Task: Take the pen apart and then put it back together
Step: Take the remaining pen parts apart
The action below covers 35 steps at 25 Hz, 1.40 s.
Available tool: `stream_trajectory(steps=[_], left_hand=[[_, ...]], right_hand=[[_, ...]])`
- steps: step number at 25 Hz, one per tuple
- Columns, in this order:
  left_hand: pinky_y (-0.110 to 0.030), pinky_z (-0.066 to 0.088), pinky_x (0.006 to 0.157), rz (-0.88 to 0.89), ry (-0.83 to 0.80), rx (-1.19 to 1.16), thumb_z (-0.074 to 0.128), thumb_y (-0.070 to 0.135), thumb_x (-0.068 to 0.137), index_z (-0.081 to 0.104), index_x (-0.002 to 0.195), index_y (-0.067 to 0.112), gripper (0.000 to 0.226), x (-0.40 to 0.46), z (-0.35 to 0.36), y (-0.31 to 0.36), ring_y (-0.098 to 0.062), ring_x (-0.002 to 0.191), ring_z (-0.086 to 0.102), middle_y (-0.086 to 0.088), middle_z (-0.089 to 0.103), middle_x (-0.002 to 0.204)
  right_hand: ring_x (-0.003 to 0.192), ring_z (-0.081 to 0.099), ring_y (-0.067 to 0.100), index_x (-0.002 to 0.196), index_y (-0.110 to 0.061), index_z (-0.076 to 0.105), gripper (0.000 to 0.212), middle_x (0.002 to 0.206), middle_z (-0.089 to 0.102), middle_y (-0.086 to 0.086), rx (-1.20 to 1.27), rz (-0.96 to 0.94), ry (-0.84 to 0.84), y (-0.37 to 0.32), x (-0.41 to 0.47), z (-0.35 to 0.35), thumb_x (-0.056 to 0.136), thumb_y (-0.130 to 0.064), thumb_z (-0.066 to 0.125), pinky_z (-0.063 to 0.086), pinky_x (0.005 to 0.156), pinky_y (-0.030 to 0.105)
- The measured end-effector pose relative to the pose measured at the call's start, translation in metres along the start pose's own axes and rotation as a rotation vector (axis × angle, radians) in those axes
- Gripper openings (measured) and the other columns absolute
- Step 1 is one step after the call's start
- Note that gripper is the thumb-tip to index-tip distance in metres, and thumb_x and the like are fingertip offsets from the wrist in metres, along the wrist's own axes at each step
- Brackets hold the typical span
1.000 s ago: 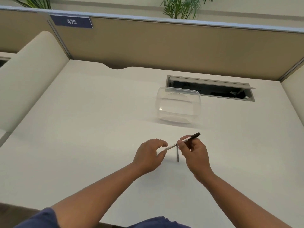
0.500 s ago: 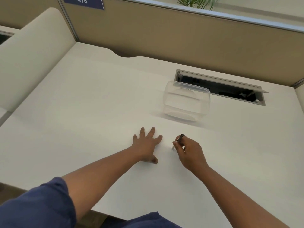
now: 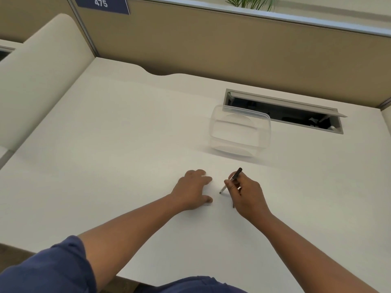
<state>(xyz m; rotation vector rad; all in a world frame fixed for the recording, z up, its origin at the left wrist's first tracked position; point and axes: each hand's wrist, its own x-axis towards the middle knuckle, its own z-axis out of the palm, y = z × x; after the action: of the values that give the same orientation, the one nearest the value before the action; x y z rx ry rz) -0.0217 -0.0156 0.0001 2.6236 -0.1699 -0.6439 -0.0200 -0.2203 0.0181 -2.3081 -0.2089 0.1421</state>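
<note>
The pen (image 3: 232, 180) sits in the right hand (image 3: 246, 194), pinched near its middle between thumb and fingers like a writing tool. Its long axis is steeply tilted: the dark cap end points up and away toward the clear tub (image 3: 240, 132), and the pale tip end points down and to the left, touching or almost touching the tabletop (image 3: 127, 144); which of the two cannot be told. That tip end faces the left hand (image 3: 193, 191), which rests palm down on the tabletop just beside it, with fingers loosely bent and nothing visibly held. A thin dark line below the right hand may be a loose part or only a shadow.

So the coming move seems to turn on the short gap between the left hand and the pen's lower end. The right hand has the body; the left is the nearer free hand to take the tip section, and it would have to lift and reach right along the pen's axis.

Half a second earlier the left hand lay flat with its fingers spread wide, and now they are drawn together and curled. The pen, then mostly hidden in the right grip with only its dark end showing, now stands out more, with the tip end clear of the fingers.
</note>
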Motion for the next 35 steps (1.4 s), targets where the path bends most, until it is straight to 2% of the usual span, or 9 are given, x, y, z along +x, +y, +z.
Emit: stream_trajectory(steps=[3,8,13,17,20,25,31,33,35], left_hand=[[-0.035,0.045,0.103,0.062,0.008,-0.255,0.073,0.041,0.088,0.052,0.142,0.029,0.059,0.002,0.005,0.013,-0.017,0.124,0.052,0.005,0.056,0.134],[-0.036,0.054,0.087,0.089,0.026,-0.378,0.067,0.022,0.093,0.068,0.116,0.026,0.023,0.01,0.011,0.027,-0.016,0.093,0.064,0.008,0.062,0.1],[-0.027,0.053,0.07,0.093,0.073,-0.543,0.064,0.014,0.092,0.071,0.095,0.022,0.011,0.011,0.011,0.025,-0.008,0.072,0.066,0.004,0.073,0.088],[-0.026,0.06,0.074,-0.099,0.059,-0.991,0.071,0.01,0.09,0.07,0.1,0.013,0.01,0.011,0.005,0.025,-0.017,0.08,0.076,-0.004,0.074,0.092],[-0.026,0.06,0.073,-0.204,0.014,-1.299,0.072,0.002,0.09,0.067,0.103,0.004,0.014,0.005,0.0,0.028,-0.022,0.082,0.076,-0.01,0.071,0.088],[-0.027,0.059,0.075,-0.264,-0.052,-1.53,0.074,0.001,0.088,0.068,0.102,0.005,0.016,-0.003,-0.003,0.036,-0.021,0.079,0.072,-0.008,0.073,0.084],[-0.029,0.056,0.071,-0.268,-0.086,-1.373,0.079,0.019,0.086,0.069,0.105,0.011,0.023,-0.017,-0.008,0.041,-0.018,0.084,0.075,-0.005,0.076,0.093],[-0.027,0.053,0.067,-0.253,-0.088,-1.112,0.077,0.04,0.086,0.07,0.1,0.014,0.03,-0.023,-0.013,0.043,-0.014,0.078,0.075,-0.002,0.077,0.093],[-0.024,0.046,0.056,-0.135,0.035,-0.606,0.065,0.063,0.084,0.066,0.082,0.022,0.042,-0.029,-0.017,0.043,-0.01,0.063,0.069,0.004,0.072,0.076]], right_hand=[[0.07,0.06,0.009,0.092,-0.028,0.057,0.01,0.072,0.066,-0.01,0.008,0.028,-0.027,-0.003,0.005,-0.002,0.096,-0.037,0.058,0.053,0.063,0.041],[0.07,0.064,0.015,0.091,-0.023,0.058,0.016,0.075,0.069,-0.008,-0.004,0.049,-0.083,-0.006,0.009,-0.005,0.095,-0.038,0.057,0.054,0.066,0.048],[0.074,0.063,0.005,0.096,-0.036,0.056,0.019,0.083,0.068,-0.017,0.084,0.075,-0.089,-0.008,0.011,-0.008,0.086,-0.053,0.057,0.054,0.067,0.033],[0.077,0.061,0.003,0.097,-0.035,0.06,0.011,0.083,0.068,-0.016,0.064,0.134,-0.102,-0.001,0.005,-0.01,0.088,-0.033,0.067,0.052,0.074,0.031],[0.07,0.062,0.006,0.091,-0.031,0.063,0.01,0.085,0.066,-0.013,0.077,0.182,-0.166,-0.003,0.0,-0.009,0.088,-0.026,0.071,0.055,0.068,0.031],[0.062,0.056,0.006,0.088,-0.023,0.068,0.012,0.076,0.066,-0.009,0.124,0.195,-0.16,-0.011,-0.005,-0.008,0.083,-0.023,0.079,0.053,0.066,0.03],[0.053,0.05,0.003,0.079,-0.023,0.07,0.01,0.059,0.059,-0.012,0.091,0.181,-0.127,-0.014,-0.011,-0.01,0.088,-0.024,0.071,0.039,0.055,0.017],[0.051,0.049,0.002,0.075,-0.023,0.069,0.016,0.055,0.057,-0.012,0.103,0.187,-0.112,-0.014,-0.015,-0.011,0.091,-0.026,0.069,0.038,0.052,0.014],[0.051,0.049,0.004,0.074,-0.024,0.067,0.018,0.057,0.058,-0.01,0.102,0.192,-0.115,-0.015,-0.018,-0.013,0.091,-0.025,0.069,0.044,0.054,0.019]])
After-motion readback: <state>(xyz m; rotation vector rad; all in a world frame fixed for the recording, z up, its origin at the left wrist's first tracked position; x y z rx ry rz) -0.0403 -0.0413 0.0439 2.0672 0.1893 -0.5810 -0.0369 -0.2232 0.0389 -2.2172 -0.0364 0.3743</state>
